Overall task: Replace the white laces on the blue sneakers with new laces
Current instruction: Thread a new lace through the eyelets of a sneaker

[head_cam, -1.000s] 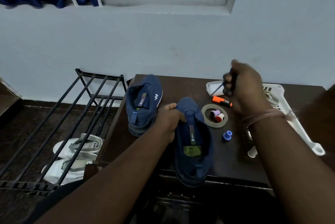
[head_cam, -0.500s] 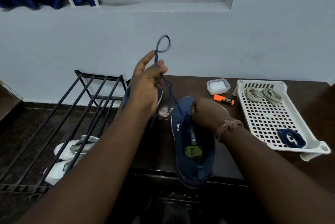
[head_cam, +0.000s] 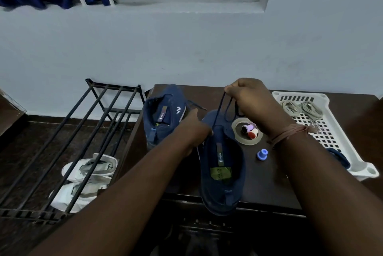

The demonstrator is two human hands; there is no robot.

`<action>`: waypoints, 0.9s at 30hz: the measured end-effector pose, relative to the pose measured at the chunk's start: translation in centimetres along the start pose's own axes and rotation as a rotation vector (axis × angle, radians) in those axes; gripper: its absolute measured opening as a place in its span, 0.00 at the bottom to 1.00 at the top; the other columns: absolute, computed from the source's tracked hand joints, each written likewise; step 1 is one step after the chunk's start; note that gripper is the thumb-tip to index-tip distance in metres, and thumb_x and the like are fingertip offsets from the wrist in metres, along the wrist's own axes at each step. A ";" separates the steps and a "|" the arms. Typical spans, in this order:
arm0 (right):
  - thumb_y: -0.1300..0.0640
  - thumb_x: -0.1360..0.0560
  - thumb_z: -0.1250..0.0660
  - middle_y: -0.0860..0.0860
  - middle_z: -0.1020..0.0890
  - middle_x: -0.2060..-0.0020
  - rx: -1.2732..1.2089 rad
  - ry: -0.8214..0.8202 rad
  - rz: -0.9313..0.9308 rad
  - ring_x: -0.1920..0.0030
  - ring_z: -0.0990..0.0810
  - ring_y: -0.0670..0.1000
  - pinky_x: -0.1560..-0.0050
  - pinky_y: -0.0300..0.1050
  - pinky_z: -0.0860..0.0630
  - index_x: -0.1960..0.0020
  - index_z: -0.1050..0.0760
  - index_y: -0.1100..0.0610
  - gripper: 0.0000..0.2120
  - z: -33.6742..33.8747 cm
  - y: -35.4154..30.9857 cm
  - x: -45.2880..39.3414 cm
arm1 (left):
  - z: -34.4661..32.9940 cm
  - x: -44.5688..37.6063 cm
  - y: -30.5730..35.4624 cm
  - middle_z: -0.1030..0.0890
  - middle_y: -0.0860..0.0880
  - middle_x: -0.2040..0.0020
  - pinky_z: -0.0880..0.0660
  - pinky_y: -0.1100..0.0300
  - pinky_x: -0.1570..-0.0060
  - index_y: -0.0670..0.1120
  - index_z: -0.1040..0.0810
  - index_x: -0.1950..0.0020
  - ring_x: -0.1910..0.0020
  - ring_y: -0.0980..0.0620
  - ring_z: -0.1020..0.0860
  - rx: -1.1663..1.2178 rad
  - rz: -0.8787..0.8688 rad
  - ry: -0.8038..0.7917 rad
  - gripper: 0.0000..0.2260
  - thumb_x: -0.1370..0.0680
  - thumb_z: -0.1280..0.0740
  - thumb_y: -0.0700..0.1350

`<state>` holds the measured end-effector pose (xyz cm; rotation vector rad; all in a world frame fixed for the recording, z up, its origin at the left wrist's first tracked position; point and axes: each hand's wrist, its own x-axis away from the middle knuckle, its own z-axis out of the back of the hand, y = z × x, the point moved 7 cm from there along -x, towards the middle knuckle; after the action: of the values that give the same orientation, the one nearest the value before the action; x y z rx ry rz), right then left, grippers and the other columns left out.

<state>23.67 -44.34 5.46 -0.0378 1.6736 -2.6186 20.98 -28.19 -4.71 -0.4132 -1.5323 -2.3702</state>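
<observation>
While the right hand pinches a dark lace above the near sneaker at centre frame, the left hand grips its front, so relacing looks barely begun, with pale laces in the tray at right.

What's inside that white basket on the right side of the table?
In the white basket, two coiled grey laces lie at the far end and a dark blue lace near the front; the right forearm covers its left edge.

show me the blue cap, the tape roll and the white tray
blue cap (head_cam: 262, 154), head view, on its round top.
tape roll (head_cam: 238, 138), head view, on its flat ring at the near left.
white tray (head_cam: 301, 93), head view, on its far rim.
</observation>
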 end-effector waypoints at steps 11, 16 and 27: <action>0.57 0.21 0.34 0.57 0.23 0.56 -0.618 -0.078 0.050 0.67 0.29 0.49 0.69 0.42 0.32 0.44 0.21 0.57 0.07 -0.3 -0.7 -0.8 | 4.7 0.4 3.4 0.16 0.46 0.60 0.21 0.56 0.67 0.51 0.15 0.48 0.66 0.47 0.19 0.240 -0.239 0.223 0.11 0.20 0.36 0.39; 0.65 0.23 0.42 0.52 0.27 0.68 -0.344 0.036 -0.159 0.70 0.30 0.50 0.69 0.43 0.31 0.49 0.21 0.56 0.12 0.3 4.0 -1.6 | 6.1 -1.0 -0.1 0.26 0.49 0.68 0.34 0.64 0.75 0.42 0.21 0.37 0.72 0.53 0.32 0.565 0.133 0.289 0.14 0.18 0.42 0.36; 0.66 0.26 0.35 0.52 0.16 0.59 -0.483 -0.145 -0.276 0.68 0.26 0.45 0.69 0.37 0.34 0.48 0.16 0.58 0.11 -3.4 2.9 0.1 | 1.3 2.7 5.9 0.15 0.51 0.49 0.23 0.65 0.52 0.47 0.23 0.31 0.54 0.60 0.18 0.202 -0.440 0.045 0.18 0.21 0.30 0.39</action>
<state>23.49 -42.47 1.44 -0.4882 2.3388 -2.2297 20.87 -29.56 1.82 0.0302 -1.9841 -2.4697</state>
